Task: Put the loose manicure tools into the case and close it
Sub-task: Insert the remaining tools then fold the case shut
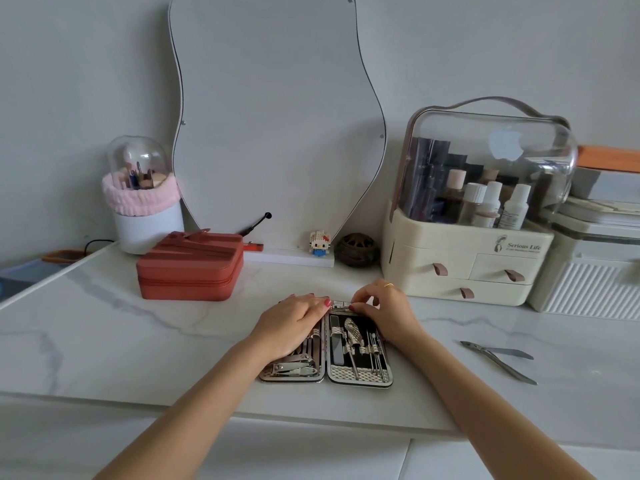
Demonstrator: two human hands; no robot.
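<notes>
Two loose grey metal manicure tools (498,360) lie crossed at the right of the frame, well apart from the open black-lined manicure case (360,374) at lower centre. The left hand (294,323) rests flat on its left half, fingers straight; the right hand (384,308) pinches a small metal tool (341,304) at its top edge.

"serious life" stands printed on the cream cosmetic organizer (464,258), above its right drawer; the smaller line beneath is unreadable.

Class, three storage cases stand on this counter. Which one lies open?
The flat manicure case under both hands, spread open with tools showing. The red zip case and the cream cosmetics box are shut.
</notes>
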